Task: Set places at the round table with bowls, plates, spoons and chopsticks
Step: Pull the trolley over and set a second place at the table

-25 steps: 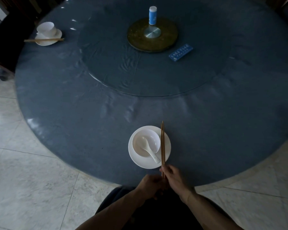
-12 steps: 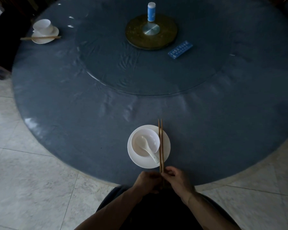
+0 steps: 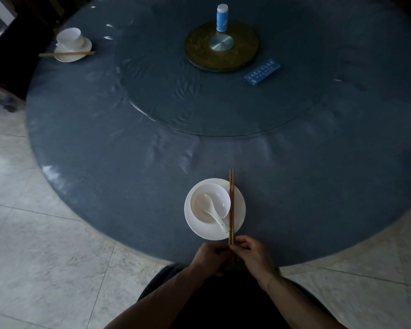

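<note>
Both hands, left hand [image 3: 210, 256] and right hand [image 3: 252, 255], are pinching the chopsticks' [image 3: 231, 205] near ends over the plate [image 3: 239, 210]; blue card's [image 3: 262, 72] writing is looking unreadable.

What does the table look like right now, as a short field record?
near place: bowl with spoon on plate
chopsticks: across plate's right side, beside bowl
left hand: pinches chopsticks' near end
right hand: pinches chopsticks' near end
far place: bowl on plate, chopsticks across it
table middle: bottle, blue box
</note>
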`<state>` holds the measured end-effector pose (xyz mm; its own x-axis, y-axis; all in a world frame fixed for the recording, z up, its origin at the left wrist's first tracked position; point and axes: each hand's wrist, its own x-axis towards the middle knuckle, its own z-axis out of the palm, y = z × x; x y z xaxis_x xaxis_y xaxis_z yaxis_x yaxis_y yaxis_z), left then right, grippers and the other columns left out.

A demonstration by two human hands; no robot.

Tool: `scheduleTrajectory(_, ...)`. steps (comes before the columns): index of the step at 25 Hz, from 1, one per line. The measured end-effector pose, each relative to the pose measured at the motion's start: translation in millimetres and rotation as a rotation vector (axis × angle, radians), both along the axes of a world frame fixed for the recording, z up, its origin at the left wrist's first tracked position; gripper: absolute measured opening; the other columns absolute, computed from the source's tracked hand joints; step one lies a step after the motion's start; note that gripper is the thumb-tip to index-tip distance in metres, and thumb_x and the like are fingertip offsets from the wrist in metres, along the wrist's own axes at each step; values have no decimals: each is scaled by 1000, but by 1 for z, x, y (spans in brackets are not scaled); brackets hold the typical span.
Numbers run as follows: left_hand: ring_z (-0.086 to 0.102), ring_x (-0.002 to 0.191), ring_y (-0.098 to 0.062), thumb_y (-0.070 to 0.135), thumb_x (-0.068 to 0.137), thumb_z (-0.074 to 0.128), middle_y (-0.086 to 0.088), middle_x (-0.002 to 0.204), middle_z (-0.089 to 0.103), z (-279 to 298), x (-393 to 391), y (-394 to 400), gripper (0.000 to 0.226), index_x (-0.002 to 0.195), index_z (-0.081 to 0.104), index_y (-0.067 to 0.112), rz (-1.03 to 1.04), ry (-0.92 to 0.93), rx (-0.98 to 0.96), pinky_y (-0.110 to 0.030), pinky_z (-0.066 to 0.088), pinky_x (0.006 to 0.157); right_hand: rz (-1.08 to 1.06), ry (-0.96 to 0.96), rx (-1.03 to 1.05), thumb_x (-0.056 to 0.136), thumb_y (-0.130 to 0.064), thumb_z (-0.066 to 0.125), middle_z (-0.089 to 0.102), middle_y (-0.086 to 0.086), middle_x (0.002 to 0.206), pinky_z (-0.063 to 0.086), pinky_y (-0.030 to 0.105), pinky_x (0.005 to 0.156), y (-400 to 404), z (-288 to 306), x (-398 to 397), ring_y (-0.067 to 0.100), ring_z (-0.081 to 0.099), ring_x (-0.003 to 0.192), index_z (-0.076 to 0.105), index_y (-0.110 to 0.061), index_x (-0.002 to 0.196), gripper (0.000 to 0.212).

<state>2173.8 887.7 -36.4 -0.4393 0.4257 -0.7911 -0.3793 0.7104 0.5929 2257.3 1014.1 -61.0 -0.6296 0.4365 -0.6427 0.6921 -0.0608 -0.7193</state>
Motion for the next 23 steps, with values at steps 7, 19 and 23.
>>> scheduleTrajectory(7, 66, 70, -15, 22, 94, 58, -3, 79, 68, -1, 2, -2, 19, 103, 73, 18, 15, 34, -26, -25, 55, 54, 23, -9, 7, 80, -28, 77, 71, -2, 88, 55, 29, 76, 3, -2, 2, 13, 68, 83, 66, -29, 92, 17)
scheduleTrajectory(19, 60, 66, -7, 27, 87, 62, -2, 80, 71, 30, -34, -59, 11, 81, 72, 24, -22, 412, -137, -25, 50, 66, 625, 70, 810, 86, -46, 60, 68, -10, 91, 47, 26, 67, 75, 86, -39, 13, 65, 83, 67, -29, 93, 19)
scheduleTrajectory(23, 67, 93, -14, 26, 90, 65, -3, 100, 74, 62, -65, -107, 16, 98, 73, 15, -61, 640, -167, -25, 47, 80, 746, 208, 874, 88, -42, 59, 67, -10, 98, 48, 28, 74, 39, 120, -86, 16, 62, 93, 68, -28, 101, 21)
